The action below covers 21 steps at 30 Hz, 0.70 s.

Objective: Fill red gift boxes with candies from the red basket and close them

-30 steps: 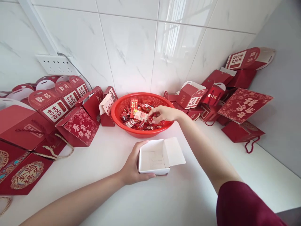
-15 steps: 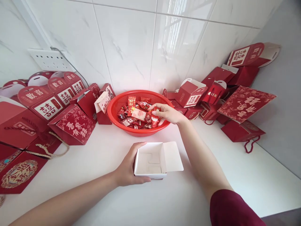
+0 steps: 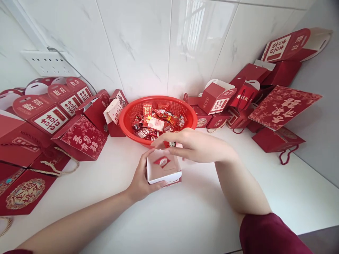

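My left hand (image 3: 141,178) is wrapped around the left side of a small gift box (image 3: 169,176), white inside, with some red showing low on its outer side. The box is open at the top and tilted towards me. One red wrapped candy (image 3: 162,161), slightly blurred, shows within its opening. Over the box's far right edge arches my right hand (image 3: 194,144), fingers bent. Beneath those fingers, another red wrapped candy (image 3: 171,144) is partly visible; the fingers hide the rest. Just behind both hands stands a red plastic basket (image 3: 122,123) holding several wrapped candies.
Red gift boxes (image 3: 50,120) with rope handles crowd the white counter (image 3: 127,225) on the left. More red boxes (image 3: 286,106) are stacked on the right against a grey panel. A socket strip (image 3: 50,63) with a cable is on the tiled wall behind.
My right hand has come from the basket to above the box, bringing candies. One candy now shows in the box's opening. The box has shifted slightly away from me and turned.
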Tool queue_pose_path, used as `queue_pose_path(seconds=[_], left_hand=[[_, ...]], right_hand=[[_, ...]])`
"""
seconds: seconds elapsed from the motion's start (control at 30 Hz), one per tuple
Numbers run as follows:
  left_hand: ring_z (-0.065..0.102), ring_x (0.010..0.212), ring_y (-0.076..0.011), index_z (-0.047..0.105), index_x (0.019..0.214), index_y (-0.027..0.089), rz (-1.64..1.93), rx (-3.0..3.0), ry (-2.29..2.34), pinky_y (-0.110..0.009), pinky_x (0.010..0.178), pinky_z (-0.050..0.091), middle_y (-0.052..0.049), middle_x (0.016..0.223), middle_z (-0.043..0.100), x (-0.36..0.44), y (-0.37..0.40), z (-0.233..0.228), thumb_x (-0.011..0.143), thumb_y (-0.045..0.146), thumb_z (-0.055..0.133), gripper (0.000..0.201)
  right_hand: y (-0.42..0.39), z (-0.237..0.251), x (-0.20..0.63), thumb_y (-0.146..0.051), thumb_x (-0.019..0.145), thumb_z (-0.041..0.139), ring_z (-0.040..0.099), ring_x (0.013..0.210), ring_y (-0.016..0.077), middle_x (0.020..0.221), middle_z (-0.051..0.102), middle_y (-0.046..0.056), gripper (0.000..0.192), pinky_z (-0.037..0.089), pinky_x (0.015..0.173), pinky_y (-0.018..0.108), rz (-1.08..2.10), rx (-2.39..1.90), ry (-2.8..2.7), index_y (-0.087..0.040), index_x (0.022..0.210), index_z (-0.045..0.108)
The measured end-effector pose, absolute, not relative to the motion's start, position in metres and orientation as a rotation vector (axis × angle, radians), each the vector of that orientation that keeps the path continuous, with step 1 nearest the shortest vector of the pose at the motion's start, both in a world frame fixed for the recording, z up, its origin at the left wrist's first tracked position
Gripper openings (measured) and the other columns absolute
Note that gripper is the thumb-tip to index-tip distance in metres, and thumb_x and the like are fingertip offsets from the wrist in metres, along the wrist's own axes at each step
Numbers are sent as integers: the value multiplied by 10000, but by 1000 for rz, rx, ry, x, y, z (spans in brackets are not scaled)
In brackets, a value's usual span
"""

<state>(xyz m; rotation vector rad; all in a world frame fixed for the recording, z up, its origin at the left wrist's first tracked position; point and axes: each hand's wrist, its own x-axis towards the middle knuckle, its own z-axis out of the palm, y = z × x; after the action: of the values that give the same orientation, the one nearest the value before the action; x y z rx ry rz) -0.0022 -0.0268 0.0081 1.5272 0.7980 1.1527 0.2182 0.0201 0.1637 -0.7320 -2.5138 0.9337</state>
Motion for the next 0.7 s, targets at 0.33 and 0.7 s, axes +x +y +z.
queue_pose_path(seconds=[0.33, 0.7], left_hand=[[432, 1329, -395, 363, 1455, 299, 1059, 1758, 738, -573, 1104, 408, -130, 1435, 366, -5, -29, -1, 608, 326, 906, 1007], [481, 1321, -367, 344, 1434, 299, 1125, 1468, 756, -518, 1065, 463, -115, 1433, 457, -7, -27, 5, 688, 367, 862, 911]], right_hand=[[41, 158, 234, -280, 962, 542, 641, 700, 165, 876, 692, 0, 214, 465, 671, 266, 553, -1195, -2317, -246, 1168, 590], [116, 121, 159, -134, 958, 455, 651, 1085, 247, 1200, 706, 100, 304, 467, 916, 315, 594, -1011, -2724, -183, 1158, 679]])
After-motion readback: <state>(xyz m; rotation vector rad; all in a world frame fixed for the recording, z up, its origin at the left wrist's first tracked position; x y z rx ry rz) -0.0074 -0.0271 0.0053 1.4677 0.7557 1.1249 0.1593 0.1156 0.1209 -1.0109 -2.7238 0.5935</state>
